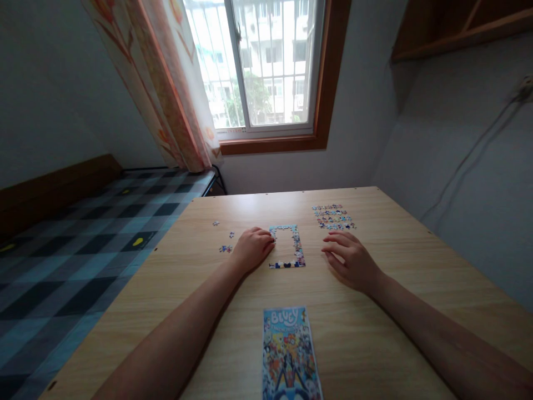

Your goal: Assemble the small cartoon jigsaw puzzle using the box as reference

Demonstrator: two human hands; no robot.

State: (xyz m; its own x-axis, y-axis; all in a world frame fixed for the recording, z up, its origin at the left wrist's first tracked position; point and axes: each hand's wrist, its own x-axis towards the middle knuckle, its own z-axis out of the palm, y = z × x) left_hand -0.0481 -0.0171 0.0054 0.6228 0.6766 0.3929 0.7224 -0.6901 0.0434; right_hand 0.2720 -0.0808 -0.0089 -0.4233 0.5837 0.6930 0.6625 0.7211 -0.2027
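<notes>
A jigsaw puzzle border (298, 253) lies on the table as an upright rectangle, with bare tabletop inside it. At its left side, my left hand (254, 248) rests with fingers bent and close together. Its fingertips touch that edge and cover part of it; what they pinch, if anything, is hidden. To the right of the border, my right hand (347, 258) hovers or rests palm down, fingers apart, with nothing visible in them. Just beyond it are rows of loose puzzle pieces (333, 216). A few more pieces (225, 249) lie left of my left hand.
Near me on the table (233, 344) lies a picture sheet or box lid (289, 353) lettered "BLUEY". A bed with a checked cover (83, 244) stands to the left. Behind the table are a window (270, 66) and a curtain (166, 83). A shelf (466, 33) hangs at upper right.
</notes>
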